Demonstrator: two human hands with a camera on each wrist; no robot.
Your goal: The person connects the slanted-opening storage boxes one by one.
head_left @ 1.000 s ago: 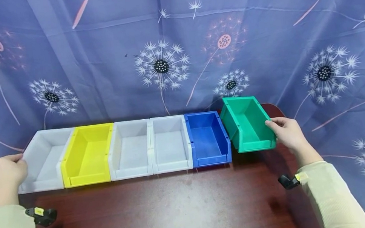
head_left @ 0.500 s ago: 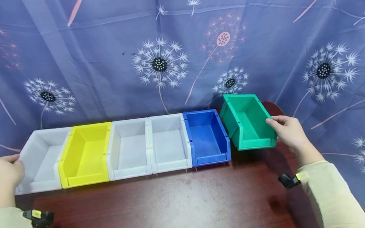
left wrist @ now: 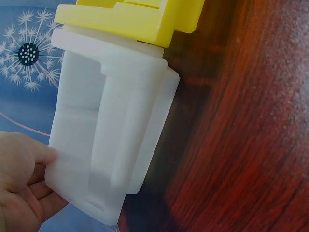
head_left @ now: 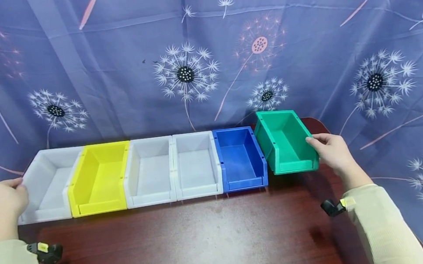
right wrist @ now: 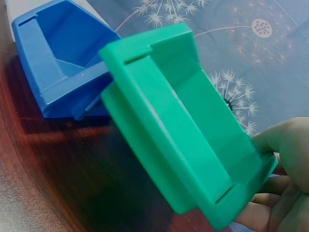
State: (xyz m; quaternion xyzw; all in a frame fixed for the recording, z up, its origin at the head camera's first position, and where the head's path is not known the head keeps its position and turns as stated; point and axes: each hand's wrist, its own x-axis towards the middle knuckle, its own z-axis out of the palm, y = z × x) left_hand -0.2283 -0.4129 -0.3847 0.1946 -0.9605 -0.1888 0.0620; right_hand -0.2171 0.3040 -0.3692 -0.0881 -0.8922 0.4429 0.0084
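Note:
At the left end of a row of plastic bins, my left hand (head_left: 3, 199) grips the outer side wall of a white storage bin (head_left: 52, 186). In the left wrist view its thumb lies at the rim, with the fingers behind the wall. On the far right my right hand (head_left: 331, 152) pinches the right side rim of a green storage bin (head_left: 289, 140). The green bin is tilted and raised above the table, beside the blue bin (head_left: 240, 157). In the right wrist view a dark gap shows under the green bin (right wrist: 188, 130). Both bins are empty inside.
Between them stand a yellow bin (head_left: 102, 176) and two more white bins, a middle one (head_left: 153, 174) and a right one (head_left: 197, 167), side by side. A dark red wooden table (head_left: 194, 248) lies under the row. A blue dandelion-print curtain (head_left: 129, 71) hangs behind.
The green bin in my right hand has shifted slightly left and down over the last half second. My left hand keeps its grip on the white bin.

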